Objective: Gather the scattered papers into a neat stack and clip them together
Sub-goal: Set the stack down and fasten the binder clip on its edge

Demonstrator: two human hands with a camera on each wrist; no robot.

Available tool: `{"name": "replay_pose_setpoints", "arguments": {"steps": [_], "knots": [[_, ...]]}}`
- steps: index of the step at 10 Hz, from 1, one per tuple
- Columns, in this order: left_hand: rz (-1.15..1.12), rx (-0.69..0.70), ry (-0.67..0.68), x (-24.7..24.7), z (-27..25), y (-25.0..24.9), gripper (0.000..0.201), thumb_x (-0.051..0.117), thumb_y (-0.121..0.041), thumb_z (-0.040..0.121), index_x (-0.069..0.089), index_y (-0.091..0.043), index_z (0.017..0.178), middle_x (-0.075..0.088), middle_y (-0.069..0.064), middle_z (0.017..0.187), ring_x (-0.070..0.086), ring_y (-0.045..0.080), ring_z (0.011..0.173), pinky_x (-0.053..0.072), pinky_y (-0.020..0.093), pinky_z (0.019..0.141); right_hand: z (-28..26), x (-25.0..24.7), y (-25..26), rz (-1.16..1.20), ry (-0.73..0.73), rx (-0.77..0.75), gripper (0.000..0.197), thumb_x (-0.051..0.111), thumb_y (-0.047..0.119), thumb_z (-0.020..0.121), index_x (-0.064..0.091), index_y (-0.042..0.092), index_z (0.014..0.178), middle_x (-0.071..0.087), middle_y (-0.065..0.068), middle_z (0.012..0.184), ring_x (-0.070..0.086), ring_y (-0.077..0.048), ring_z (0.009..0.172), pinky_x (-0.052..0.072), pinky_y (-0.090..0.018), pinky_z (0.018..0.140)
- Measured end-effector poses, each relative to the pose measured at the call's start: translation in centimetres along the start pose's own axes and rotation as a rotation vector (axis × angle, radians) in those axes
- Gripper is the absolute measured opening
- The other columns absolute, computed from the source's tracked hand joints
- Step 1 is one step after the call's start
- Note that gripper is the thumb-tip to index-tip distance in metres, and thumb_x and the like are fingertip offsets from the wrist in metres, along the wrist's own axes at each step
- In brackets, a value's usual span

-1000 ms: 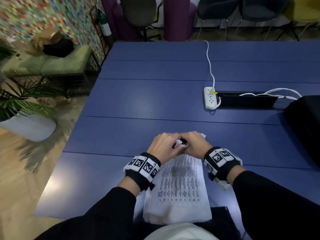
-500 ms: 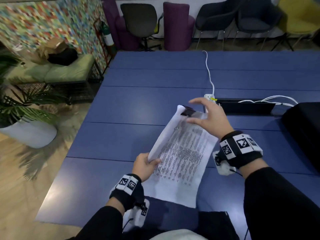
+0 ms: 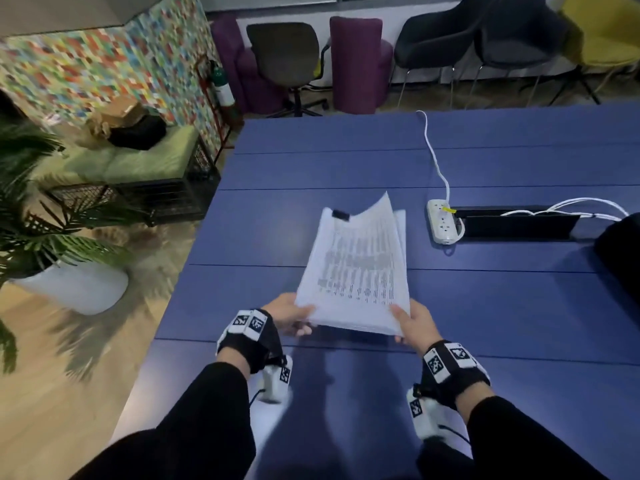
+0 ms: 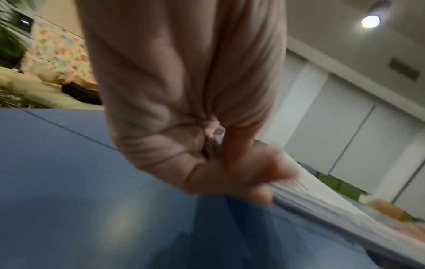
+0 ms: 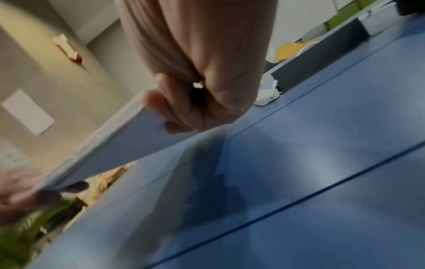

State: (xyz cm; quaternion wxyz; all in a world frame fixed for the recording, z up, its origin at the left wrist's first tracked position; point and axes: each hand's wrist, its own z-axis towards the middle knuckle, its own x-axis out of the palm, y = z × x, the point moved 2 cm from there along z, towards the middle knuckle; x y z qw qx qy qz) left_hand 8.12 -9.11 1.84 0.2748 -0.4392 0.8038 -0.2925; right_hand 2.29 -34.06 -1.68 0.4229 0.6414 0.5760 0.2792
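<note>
A stack of printed white papers hangs above the blue table, tilted away from me. A black binder clip sits on its far left corner. My left hand grips the near left corner, thumb on top. My right hand grips the near right corner the same way. In the left wrist view the left hand pinches the papers' edge. In the right wrist view the right hand holds the stack from the side, clear of the tabletop.
A white power strip with its cable lies beside a black cable slot at the right. A black bag sits at the right edge. A potted plant and a bench stand left of the table; chairs stand beyond it.
The hands left the clip at the stack's far end. The stack rose off the table and moved farther out over it. Both hands now hold its near corners.
</note>
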Motion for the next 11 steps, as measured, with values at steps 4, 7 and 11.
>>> {"name": "replay_pose_setpoints", "arguments": {"steps": [4,7,11], "knots": [[0.106,-0.229,-0.284,0.4,4.7,6.8,0.028,0.064,-0.036,0.080,0.053,-0.011,0.076,0.057,0.006,0.074,0.058,0.018,0.057,0.045,0.019,0.045,3.7,2.3,-2.9,-0.439,-0.080,0.065,0.026,0.050,0.014,0.094,0.052,0.007,0.119,0.058,-0.010,0.109,0.056,-0.026,0.083,0.055,-0.034,0.055],[0.184,-0.167,-0.550,-1.0,5.2,7.7,0.024,0.060,0.000,0.074,0.052,-0.020,0.062,0.055,-0.004,0.062,0.058,0.021,0.077,0.044,0.019,0.073,3.7,3.6,-4.4,-0.683,-0.088,0.155,0.038,0.063,0.016,0.085,0.040,0.007,0.114,0.062,-0.016,0.111,0.062,-0.033,0.098,0.049,-0.031,0.078],[-0.118,-0.146,-0.421,-1.2,2.2,16.2,0.031,0.057,0.000,0.083,0.062,-0.014,0.055,0.055,0.009,0.055,0.046,0.015,0.040,0.043,0.019,0.044,0.8,-2.5,2.5,-0.473,-0.200,-0.111,0.010,0.069,0.020,0.081,0.059,0.021,0.082,0.065,-0.002,0.077,0.066,-0.027,0.089,0.052,-0.036,0.081]]}}
